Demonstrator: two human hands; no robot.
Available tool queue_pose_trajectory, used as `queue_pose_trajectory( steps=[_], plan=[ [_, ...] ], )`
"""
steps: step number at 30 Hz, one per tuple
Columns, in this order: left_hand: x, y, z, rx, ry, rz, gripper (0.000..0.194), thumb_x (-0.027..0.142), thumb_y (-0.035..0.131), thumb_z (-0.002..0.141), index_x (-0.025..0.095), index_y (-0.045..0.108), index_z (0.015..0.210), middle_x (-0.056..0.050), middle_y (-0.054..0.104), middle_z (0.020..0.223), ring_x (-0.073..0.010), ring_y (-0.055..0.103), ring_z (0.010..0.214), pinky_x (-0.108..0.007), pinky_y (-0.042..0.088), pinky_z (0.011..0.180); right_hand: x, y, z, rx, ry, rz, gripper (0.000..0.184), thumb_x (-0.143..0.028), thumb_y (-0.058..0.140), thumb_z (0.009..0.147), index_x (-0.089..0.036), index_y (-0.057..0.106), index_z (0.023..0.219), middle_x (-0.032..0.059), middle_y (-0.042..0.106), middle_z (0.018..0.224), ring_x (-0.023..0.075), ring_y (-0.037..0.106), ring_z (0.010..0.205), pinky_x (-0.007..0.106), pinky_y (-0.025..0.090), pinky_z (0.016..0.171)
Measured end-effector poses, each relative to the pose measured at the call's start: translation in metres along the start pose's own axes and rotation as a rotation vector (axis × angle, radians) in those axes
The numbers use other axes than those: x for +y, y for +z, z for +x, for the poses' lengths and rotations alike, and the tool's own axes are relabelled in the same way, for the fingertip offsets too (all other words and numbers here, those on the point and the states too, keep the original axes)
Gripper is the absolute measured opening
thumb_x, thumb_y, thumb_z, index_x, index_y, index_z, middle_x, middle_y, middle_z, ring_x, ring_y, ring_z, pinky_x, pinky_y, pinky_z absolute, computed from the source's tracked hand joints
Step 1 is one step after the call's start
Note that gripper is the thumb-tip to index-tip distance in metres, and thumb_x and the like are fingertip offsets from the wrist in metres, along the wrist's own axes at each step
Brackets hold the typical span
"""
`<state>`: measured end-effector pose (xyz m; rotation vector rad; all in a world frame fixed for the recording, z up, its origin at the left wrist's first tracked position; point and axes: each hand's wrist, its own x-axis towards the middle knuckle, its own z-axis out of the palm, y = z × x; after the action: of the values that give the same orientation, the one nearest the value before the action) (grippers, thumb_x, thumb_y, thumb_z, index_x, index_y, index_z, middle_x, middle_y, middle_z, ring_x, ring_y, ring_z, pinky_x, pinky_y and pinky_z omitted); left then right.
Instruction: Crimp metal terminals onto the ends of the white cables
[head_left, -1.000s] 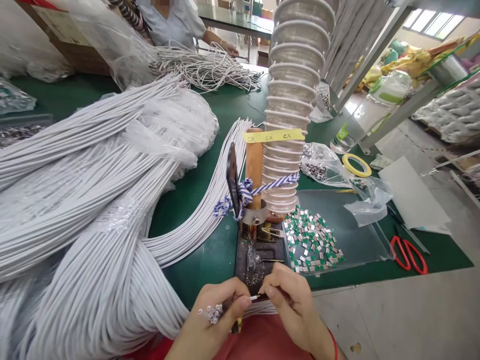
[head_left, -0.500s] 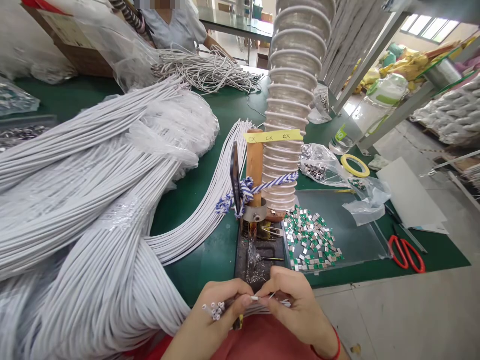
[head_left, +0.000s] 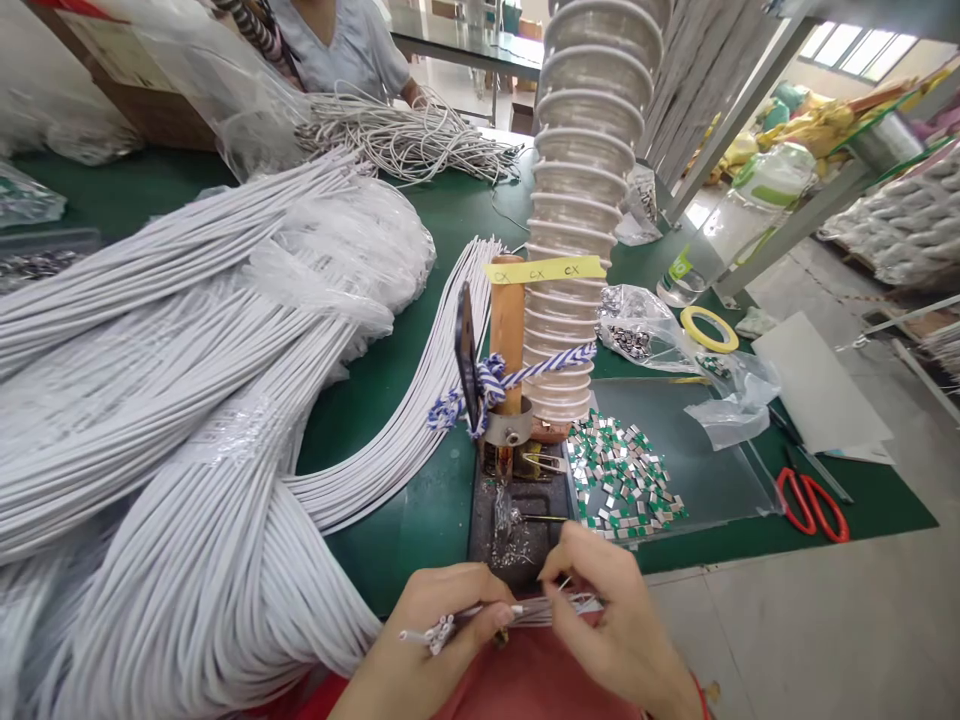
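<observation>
My left hand is closed around several white cables, whose cut ends poke out on its left side. Between its thumb and forefinger, one white cable tip shows. To the right, the fingers of my right hand are pinched together on a thin white wire. The lengths of cable run between the hands, low over the lap. Just beyond is a dark soldering stand dusted with solder bits, with a wooden-handled upright tool clamped above it and tied with blue-and-white cord.
Large bundles of white cable cover the left of the green table. A clear ribbed hose rises behind the stand. Small green-and-silver boards lie on a clear sheet, with red-handled scissors farther right. Another person sits opposite.
My right hand has moved right, away from my left hand, opening a gap between them where the cables show. My left hand has stayed nearly in place, still holding its cables.
</observation>
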<state>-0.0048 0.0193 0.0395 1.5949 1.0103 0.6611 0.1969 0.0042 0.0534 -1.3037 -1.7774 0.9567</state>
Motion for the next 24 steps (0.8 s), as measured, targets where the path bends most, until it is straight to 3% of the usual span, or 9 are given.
queue_pose_trajectory(
  steps=[3, 6, 9, 12, 16, 19, 21, 24],
  plan=[
    [0.000, 0.000, 0.001, -0.026, 0.025, -0.068, 0.026, 0.022, 0.060, 0.093, 0.017, 0.075, 0.072, -0.002, 0.075, 0.070, -0.0152, 0.067, 0.064, -0.020, 0.048, 0.063, 0.014, -0.025, 0.001, 0.148, 0.116, -0.228, 0.016, -0.012, 0.047, 0.091, -0.021, 0.057, 0.082, -0.0002, 0.052, 0.074, 0.0161, 0.049, 0.063, 0.026, 0.036, 0.058],
    [-0.004, 0.000, 0.002, -0.003, 0.069, -0.133, 0.022, 0.017, 0.062, 0.092, 0.019, 0.079, 0.078, -0.004, 0.077, 0.081, -0.0162, 0.071, 0.075, -0.019, 0.051, 0.071, 0.034, -0.047, 0.006, 0.228, 0.193, -0.447, 0.011, -0.021, 0.051, 0.093, -0.021, 0.060, 0.087, 0.0033, 0.056, 0.079, 0.0228, 0.055, 0.075, 0.031, 0.040, 0.067],
    [-0.007, 0.000, 0.002, 0.052, 0.103, -0.134, 0.019, 0.015, 0.066, 0.090, 0.020, 0.080, 0.077, -0.003, 0.076, 0.084, -0.0152, 0.071, 0.078, -0.017, 0.051, 0.074, 0.048, -0.054, 0.013, 0.226, 0.190, -0.522, 0.010, -0.023, 0.053, 0.091, -0.021, 0.059, 0.084, 0.0060, 0.061, 0.084, 0.0272, 0.056, 0.083, 0.036, 0.042, 0.073],
    [-0.007, 0.001, 0.003, 0.061, 0.115, -0.129, 0.019, 0.015, 0.065, 0.090, 0.019, 0.079, 0.078, -0.004, 0.075, 0.084, -0.0156, 0.070, 0.078, -0.018, 0.052, 0.073, 0.052, -0.053, 0.014, 0.247, 0.170, -0.514, 0.015, -0.023, 0.052, 0.092, -0.022, 0.056, 0.077, 0.0056, 0.062, 0.081, 0.0269, 0.055, 0.080, 0.037, 0.042, 0.072],
    [-0.003, 0.001, 0.004, 0.068, 0.131, -0.117, 0.022, 0.012, 0.061, 0.091, 0.018, 0.075, 0.074, -0.005, 0.072, 0.078, -0.0171, 0.068, 0.075, -0.021, 0.052, 0.071, 0.041, -0.049, 0.007, 0.281, 0.237, -0.312, 0.012, -0.026, 0.053, 0.095, -0.022, 0.063, 0.089, 0.0057, 0.063, 0.083, 0.0242, 0.057, 0.075, 0.033, 0.043, 0.065],
    [-0.005, 0.003, 0.002, 0.089, 0.130, -0.101, 0.021, 0.012, 0.061, 0.090, 0.018, 0.072, 0.072, -0.004, 0.071, 0.078, -0.0166, 0.066, 0.072, -0.022, 0.051, 0.068, 0.026, -0.039, 0.000, 0.159, 0.218, -0.028, 0.020, -0.028, 0.051, 0.099, -0.023, 0.070, 0.103, 0.0076, 0.066, 0.092, 0.0237, 0.060, 0.083, 0.031, 0.046, 0.068],
    [-0.009, 0.005, 0.001, 0.110, 0.118, -0.102, 0.019, 0.012, 0.062, 0.089, 0.019, 0.073, 0.075, -0.004, 0.071, 0.081, -0.0157, 0.065, 0.072, -0.021, 0.050, 0.069, 0.019, -0.026, -0.003, 0.065, 0.208, 0.156, 0.019, -0.028, 0.055, 0.098, -0.023, 0.073, 0.098, 0.0061, 0.065, 0.089, 0.0218, 0.059, 0.079, 0.030, 0.045, 0.066],
    [-0.014, 0.008, -0.002, 0.147, 0.123, -0.119, 0.016, 0.012, 0.065, 0.088, 0.021, 0.074, 0.079, -0.003, 0.072, 0.085, -0.0151, 0.066, 0.075, -0.020, 0.050, 0.071, 0.014, -0.002, -0.005, 0.041, 0.288, 0.397, 0.009, -0.029, 0.068, 0.090, -0.021, 0.071, 0.087, 0.0001, 0.055, 0.075, 0.0149, 0.047, 0.061, 0.026, 0.037, 0.054]
  ],
)
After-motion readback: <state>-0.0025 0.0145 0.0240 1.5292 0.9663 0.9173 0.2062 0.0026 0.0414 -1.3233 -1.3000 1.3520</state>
